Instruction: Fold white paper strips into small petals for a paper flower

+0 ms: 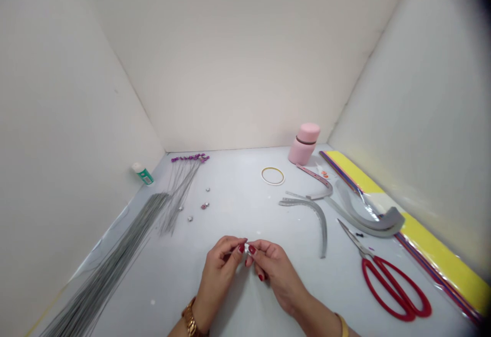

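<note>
My left hand point(223, 265) and my right hand point(274, 270) meet low in the middle of the head view, just above the white table. Between their fingertips is a small silvery-white piece point(246, 248), pinched from both sides and mostly covered, so its exact shape is hidden. Beyond the left hand lie several small silvery pieces, among them a loose one point(190, 219) and a pair with a reddish one point(203, 206). Curved bundles of grey paper-like strips point(320, 219) rest to the right of the right hand.
Red-handled scissors point(387, 281) lie at right, points facing away. Long grey wires point(115, 255) spread along the left, near purple-tipped stems point(187, 165). A glue stick point(143, 174), tape roll point(273, 183), pink flask point(304, 145), pink measuring tape point(316, 177) and yellow sheets point(429, 247) surround the workspace.
</note>
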